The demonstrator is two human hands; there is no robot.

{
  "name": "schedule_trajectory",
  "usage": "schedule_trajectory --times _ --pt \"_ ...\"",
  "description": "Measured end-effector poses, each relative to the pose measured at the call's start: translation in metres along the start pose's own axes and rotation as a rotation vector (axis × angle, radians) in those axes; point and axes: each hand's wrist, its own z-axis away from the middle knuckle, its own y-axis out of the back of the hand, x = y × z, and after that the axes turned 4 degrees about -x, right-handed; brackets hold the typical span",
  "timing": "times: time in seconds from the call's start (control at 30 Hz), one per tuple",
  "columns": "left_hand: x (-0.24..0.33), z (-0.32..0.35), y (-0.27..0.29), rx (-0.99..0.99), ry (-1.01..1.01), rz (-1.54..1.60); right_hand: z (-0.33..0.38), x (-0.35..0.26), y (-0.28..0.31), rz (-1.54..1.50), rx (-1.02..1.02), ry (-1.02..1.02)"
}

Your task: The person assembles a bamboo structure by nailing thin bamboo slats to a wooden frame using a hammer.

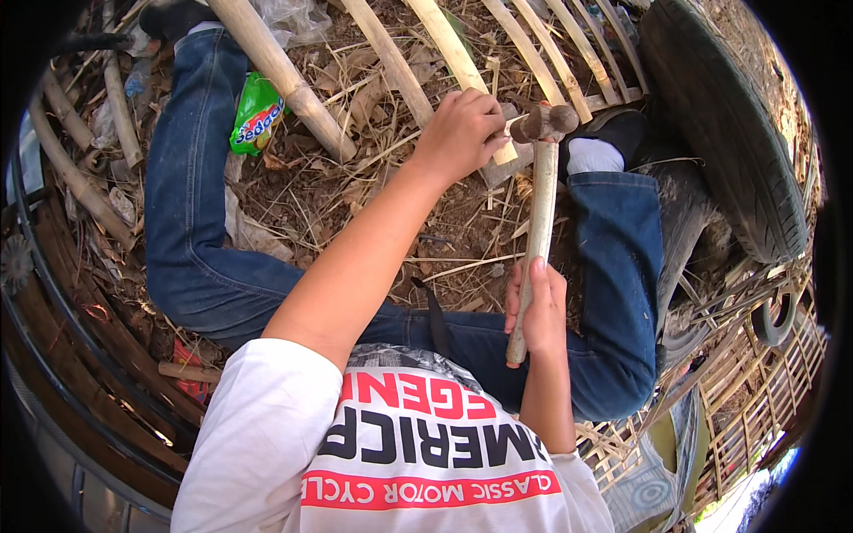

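On the leaf-strewn ground, the flat, pale bamboo strip could be skidding if my hold is slackening. The hammer, with its worn wooden handle and rusty, rounded head, is hanging beside it. A grey block is showing under the strip's near end. A glancing blow could be bruising my left hand, which is pinching the strip; my right hand is gripping the handle.
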Motion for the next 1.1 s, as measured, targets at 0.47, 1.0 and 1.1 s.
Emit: schedule_trajectory --times 0.47,1.0,1.1 --pt "-0.002 -0.001 -0.004 0.015 0.007 -0.009 0.001 0.014 -0.002 0.029 -0.004 0.053" --pt "-0.003 0.0 -0.006 -0.009 0.007 -0.032 -0.001 0.015 0.001 0.024 0.0 0.013" --pt "-0.004 0.001 -0.004 0.013 0.014 -0.034 -0.003 0.016 -0.002 0.032 0.045 0.075"
